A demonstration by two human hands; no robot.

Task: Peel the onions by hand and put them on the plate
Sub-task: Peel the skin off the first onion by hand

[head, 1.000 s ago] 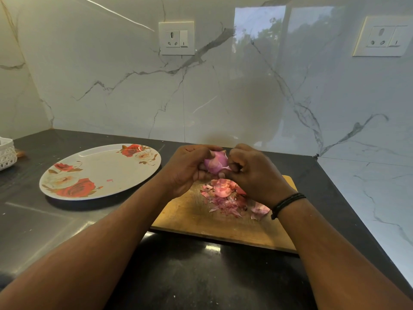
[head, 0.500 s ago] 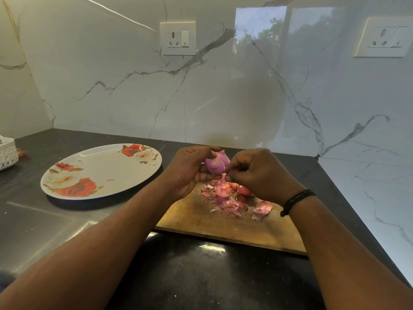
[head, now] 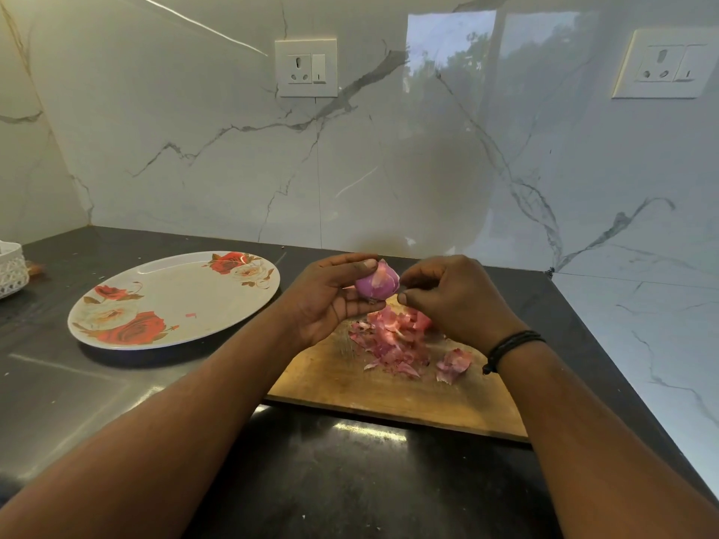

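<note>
I'm looking down on a dark, glossy stone counter [head: 350,480] tucked into a corner, with white grey-veined marble walls [head: 194,149] behind and to the right, the right-hand slab mirroring trees and sky. Two switched wall sockets: one [head: 306,68] above the middle, one [head: 661,64] far right. One wooden chopping board [head: 389,398] lies on the counter in front of me, carrying a single loose heap of pink onion peels [head: 393,338] plus one stray piece to its right. One onion [head: 376,284], purple and largely bare, is up in the air above the board's far edge, between my two hands. My left hand [head: 330,301] grips it, thumb over the top and fingers curled underneath. My right hand [head: 451,297] is just beside the onion with fingers bunched, tips pinched at its right side; whether they hold a flap of skin I can't tell. One black cord bracelet [head: 509,344] on the right wrist. One oval rose-patterned plate [head: 175,301] sits left of the board, holding only a tiny pink scrap. One white lattice basket [head: 11,270] at the far left edge.
</note>
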